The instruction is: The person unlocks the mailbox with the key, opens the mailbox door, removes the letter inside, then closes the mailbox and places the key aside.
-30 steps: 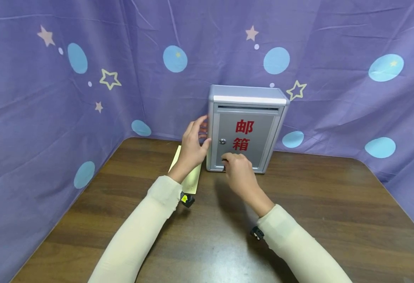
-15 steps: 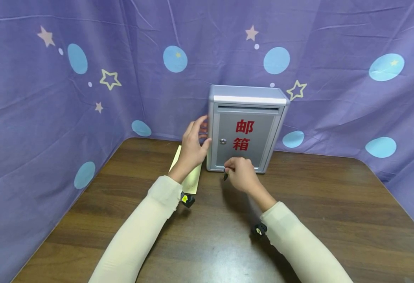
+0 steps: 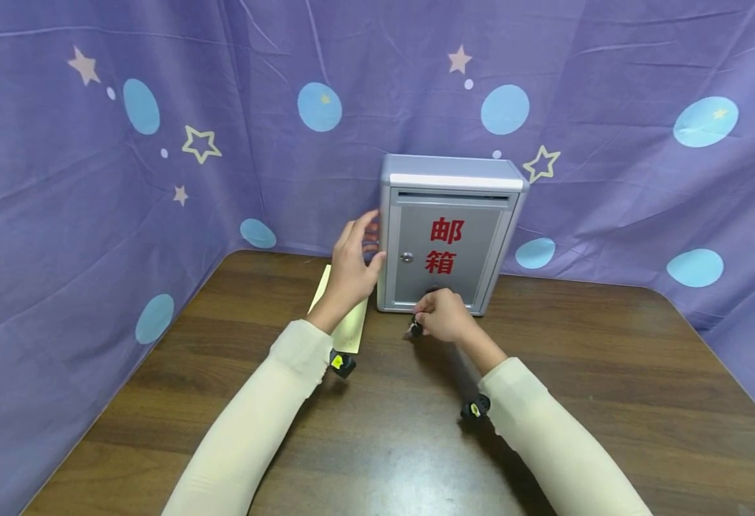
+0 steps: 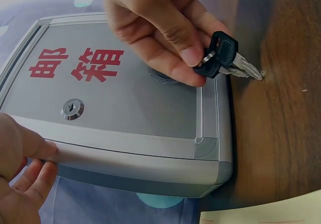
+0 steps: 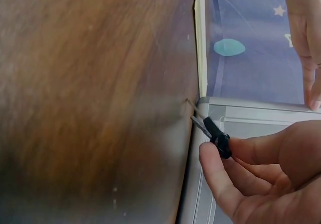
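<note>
A silver-grey mailbox (image 3: 480, 236) with red characters stands upright at the back of the table. My left hand (image 3: 351, 264) rests at its left side, the thumb (image 4: 44, 150) touching the front edge and the other fingers loosely bent. Between thumb and fingertips, my right hand (image 3: 444, 315) pinches a pair of keys (image 4: 223, 53) by their black heads, just in front of the mailbox's lower edge. Their metal blades point away from the fingers, down toward the table. A round keyhole lock (image 4: 73, 109) sits on the mailbox door, apart from the keys.
Pale yellow paper (image 3: 351, 331) lies on the wooden table (image 3: 377, 437) left of the mailbox, partly under my left forearm. A mail slot (image 3: 452, 198) runs across the mailbox's upper front. A purple patterned curtain (image 3: 377, 64) hangs close behind it.
My right hand has moved slightly down and to the right, away from the lock, and the keys now show more clearly below its fingertips. My left hand has stayed in place.
</note>
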